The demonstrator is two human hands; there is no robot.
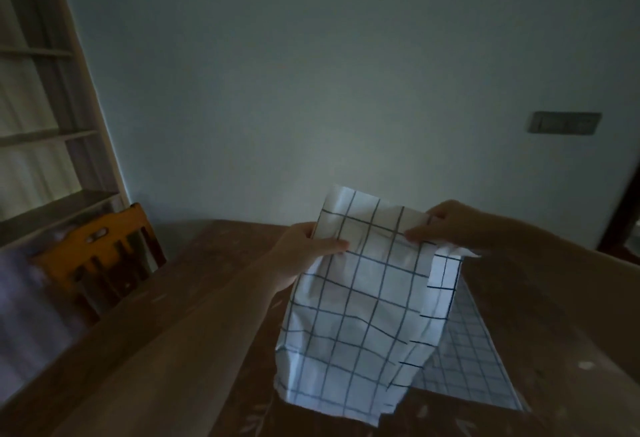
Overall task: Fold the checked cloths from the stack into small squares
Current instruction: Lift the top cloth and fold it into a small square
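Observation:
A white cloth with a dark blue check hangs in the air above the table, doubled over lengthwise. My left hand pinches its upper left edge with thumb in front. My right hand pinches the upper right edge. The cloth's lower end dangles near the table. Behind and under it lies a flat stack of checked cloths on the table, partly hidden by the hanging cloth.
A dark wooden table fills the lower view. An orange wooden chair stands at its left side. A shelf unit rises at far left. On the pale wall sits a switch plate.

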